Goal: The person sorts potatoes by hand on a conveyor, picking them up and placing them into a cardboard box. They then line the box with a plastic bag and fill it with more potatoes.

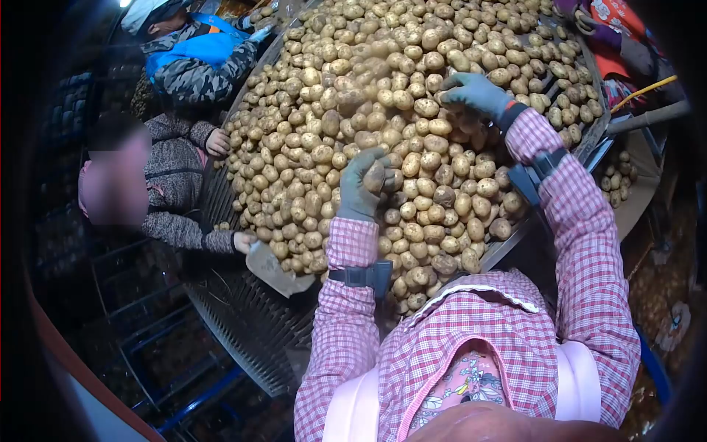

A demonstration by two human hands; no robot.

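Note:
A large heap of potatoes (294, 169) covers the slatted table in front of me. My left hand (361, 186), in a grey-green glove, is curled round a brownish potato (374, 177) near the middle of the heap. Farther right and higher up, my right hand (475, 96), in a grey-blue glove with a dark cuff, reaches down over the potatoes. Its fingers are bent, and potatoes lie under and beside them. Whether it grips one is hidden by the palm.
A co-worker in a dark knitted jacket (177, 169) stands at the left, one hand by a flat scoop (274, 271). Another in camouflage (210, 70) is at the upper left, and one in red (618, 37) at the upper right. A yellow rod (644, 91) juts in at right.

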